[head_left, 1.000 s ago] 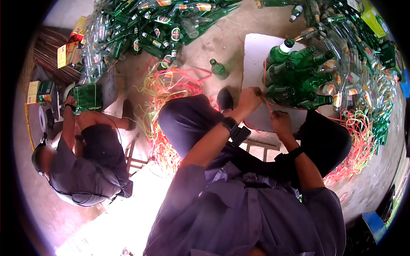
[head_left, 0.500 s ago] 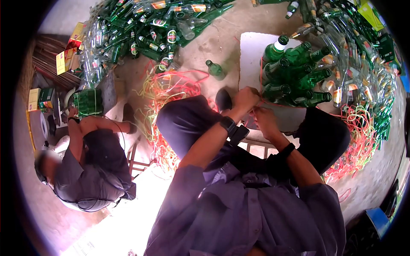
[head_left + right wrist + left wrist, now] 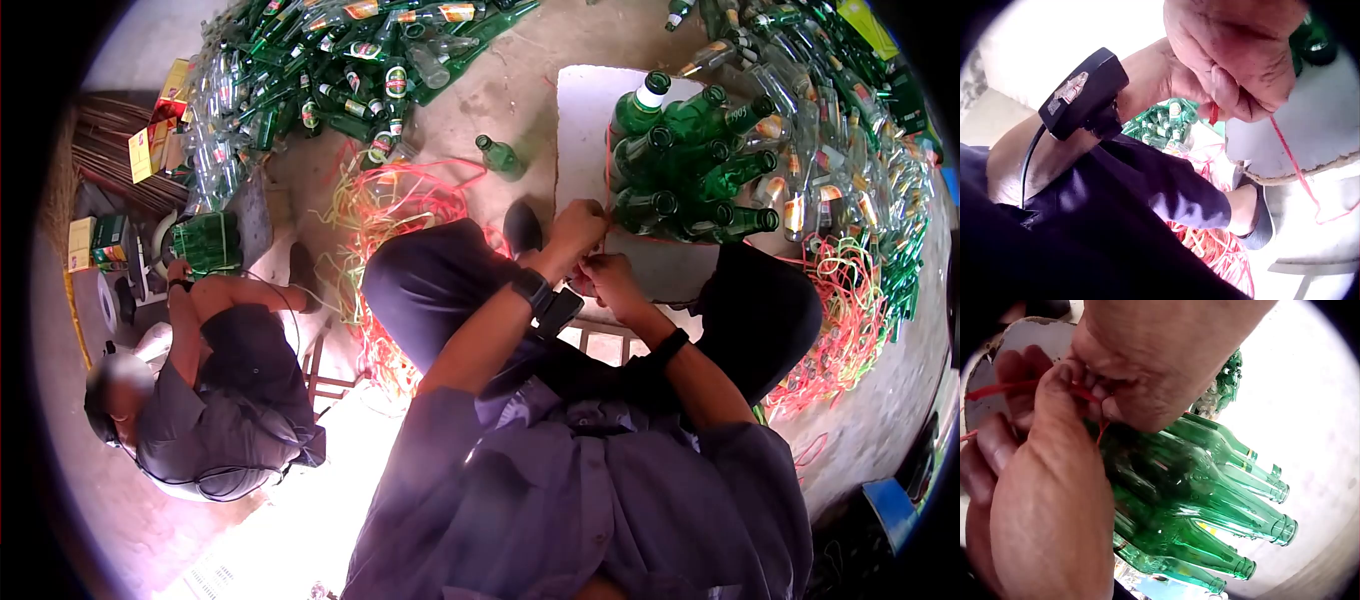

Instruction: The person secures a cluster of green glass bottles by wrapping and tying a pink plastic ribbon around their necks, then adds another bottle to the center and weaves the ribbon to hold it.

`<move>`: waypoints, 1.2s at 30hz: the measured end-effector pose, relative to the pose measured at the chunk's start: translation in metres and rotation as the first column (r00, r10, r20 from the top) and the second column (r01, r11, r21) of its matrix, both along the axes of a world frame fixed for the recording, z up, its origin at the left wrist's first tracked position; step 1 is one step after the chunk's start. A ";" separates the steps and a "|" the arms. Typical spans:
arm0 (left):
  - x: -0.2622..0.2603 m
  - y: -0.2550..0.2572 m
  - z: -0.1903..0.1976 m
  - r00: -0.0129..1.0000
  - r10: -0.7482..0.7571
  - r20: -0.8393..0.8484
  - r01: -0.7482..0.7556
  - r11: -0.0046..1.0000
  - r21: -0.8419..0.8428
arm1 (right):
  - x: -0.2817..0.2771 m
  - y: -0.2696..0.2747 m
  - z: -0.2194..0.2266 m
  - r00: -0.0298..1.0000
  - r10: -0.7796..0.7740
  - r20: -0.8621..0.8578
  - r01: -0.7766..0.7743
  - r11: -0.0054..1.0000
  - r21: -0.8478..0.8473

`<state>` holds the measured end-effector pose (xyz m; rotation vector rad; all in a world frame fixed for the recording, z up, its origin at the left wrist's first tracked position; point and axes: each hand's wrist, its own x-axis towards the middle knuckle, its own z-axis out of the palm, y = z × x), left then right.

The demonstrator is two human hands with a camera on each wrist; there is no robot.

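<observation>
Nearest the body, the right hand is closed down on the red plastic strap, which is pinched between thumb and curled fingers with no gap to be seen. Just beyond and to its left, the strap is also gripped by the left hand, its fingers curled in close against the right; how firmly it is held there cannot be told, since the fingertips are partly covered. Between the hands the crossing is best made short and flat, with both ends pulled evenly and low against the glass, so that slack is taken up without any bottle being tipped. It seems wise for the crossing to be pinned by one hand while the loose end is worked by the other. Farther on and to the right, the green glass bottles are gathered upright in a tight cluster, with the strap run along their left and near sides, on the pale board. A single green bottle is stood on the floor left of the board, and at the far left a heap of bottles is piled.
</observation>
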<state>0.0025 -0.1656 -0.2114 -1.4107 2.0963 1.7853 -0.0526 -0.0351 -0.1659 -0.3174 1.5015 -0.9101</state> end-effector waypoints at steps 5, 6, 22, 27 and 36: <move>0.001 0.000 -0.015 0.999 0.004 -0.053 -0.002 1.000 0.025 | -0.019 0.030 -0.066 0.900 -0.073 -0.429 0.023 0.992 -0.121; 0.002 0.000 -0.016 0.998 0.020 -0.066 -0.016 0.998 0.058 | -0.022 0.028 -0.069 0.882 -0.072 -0.465 0.075 0.997 -0.012; 0.002 -0.002 -0.011 0.999 -0.052 0.000 0.052 0.997 -0.048 | -0.025 0.002 -0.031 0.758 -0.600 0.257 0.597 0.796 0.100; 0.002 0.001 -0.005 0.991 -0.115 0.073 0.130 0.961 -0.244 | -0.027 0.002 -0.045 0.689 -0.555 0.466 0.601 0.797 0.060; 0.001 0.003 0.007 0.985 -0.110 0.131 0.147 0.938 -0.315 | -0.023 -0.004 -0.052 0.709 -0.615 0.345 0.625 0.775 0.098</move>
